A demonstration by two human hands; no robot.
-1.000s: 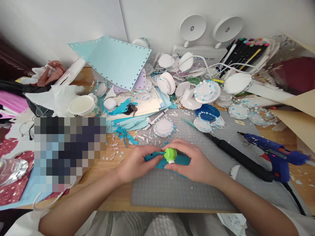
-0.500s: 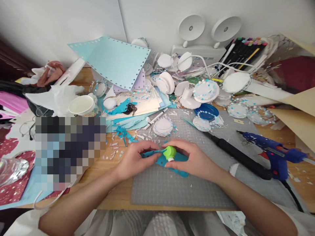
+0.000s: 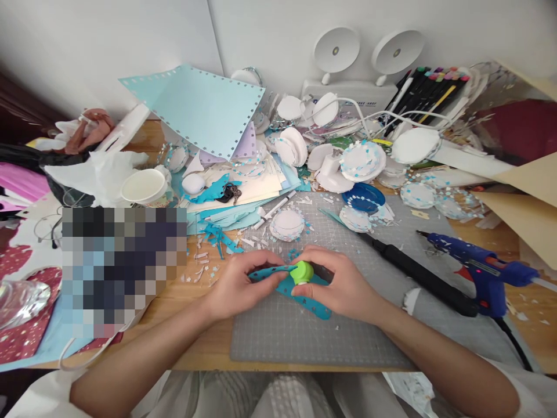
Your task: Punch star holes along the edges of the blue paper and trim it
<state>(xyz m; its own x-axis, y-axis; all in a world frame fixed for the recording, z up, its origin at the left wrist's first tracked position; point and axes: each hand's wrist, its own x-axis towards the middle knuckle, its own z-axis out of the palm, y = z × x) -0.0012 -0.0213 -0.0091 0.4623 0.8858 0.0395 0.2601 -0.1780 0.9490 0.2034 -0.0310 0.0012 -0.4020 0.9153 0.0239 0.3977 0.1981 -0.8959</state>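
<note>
Over the grey cutting mat (image 3: 304, 342), my left hand (image 3: 237, 285) pinches the left end of a teal paper strip (image 3: 304, 296) dotted with small punched holes. My right hand (image 3: 339, 284) is closed on a small green craft punch (image 3: 301, 272) that sits over the strip's upper edge. Both hands meet at the mat's near middle, a little above its surface. Tiny teal and white paper bits lie scattered just beyond the fingers.
A blue hot glue gun (image 3: 478, 270) and a black rod-like tool (image 3: 418, 273) lie at right. Behind are white round discs (image 3: 287, 223), a blue plate (image 3: 363, 197), stacked paper sheets (image 3: 204, 107), a white cup (image 3: 143, 186), markers (image 3: 430, 93) and a twin-head lamp (image 3: 348, 87).
The teal strip has swung so its right end points lower right. The green punch has shifted slightly along the strip. Both hands have stayed in place on the mat.
</note>
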